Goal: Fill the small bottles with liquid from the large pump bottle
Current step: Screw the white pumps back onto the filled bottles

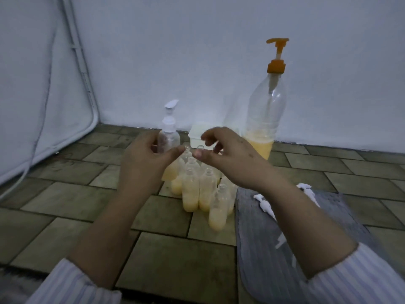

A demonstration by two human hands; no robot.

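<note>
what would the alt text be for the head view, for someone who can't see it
A person's left hand and right hand hover, holding nothing, over a cluster of small bottles part-filled with yellow liquid on a tiled floor. Behind stands a large pump bottle with an orange pump, about a quarter full, beside a white box.

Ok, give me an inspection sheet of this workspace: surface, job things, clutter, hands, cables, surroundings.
Surface: tiled floor, worn.
Job things: large pump bottle with orange pump, yellow liquid low; cluster of small bottles, uncapped, partly filled; one small pump-topped bottle behind.
Clutter: white box; loose white pump caps on grey cloth.
Hands: left hand and right hand above the cluster, fingers loosely curled; anything held cannot be told.
Cables: white cable along left wall.
Surroundings: white wall.
</note>
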